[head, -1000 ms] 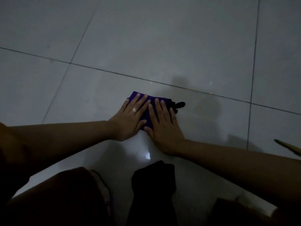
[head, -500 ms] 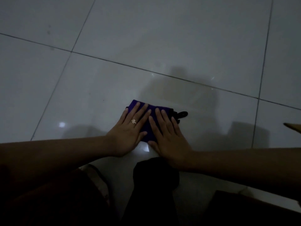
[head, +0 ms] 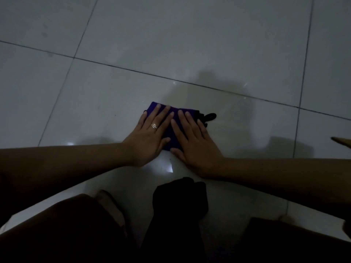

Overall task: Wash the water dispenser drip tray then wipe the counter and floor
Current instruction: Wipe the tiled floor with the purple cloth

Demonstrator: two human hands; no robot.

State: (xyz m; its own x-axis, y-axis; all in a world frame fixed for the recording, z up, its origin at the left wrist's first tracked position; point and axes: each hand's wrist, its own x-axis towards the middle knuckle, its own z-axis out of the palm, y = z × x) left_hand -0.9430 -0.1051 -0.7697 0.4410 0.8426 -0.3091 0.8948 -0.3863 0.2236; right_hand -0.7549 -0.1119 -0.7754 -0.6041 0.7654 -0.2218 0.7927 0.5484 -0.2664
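Left hand (head: 150,137): flat, fingers straight and slightly spread, ring on one finger, pressing down on the purple cloth (head: 171,138). Right hand (head: 195,141): likewise flat, close beside the left, also pressing the cloth. The cloth lies folded on the tiled floor (head: 95,103), mostly under both palms, with a black loop (head: 209,116) sticking out at its right edge. Against half a second ago, the hand pose is unchanged and the cloth is slightly nearer the grout line (head: 190,83) ahead.
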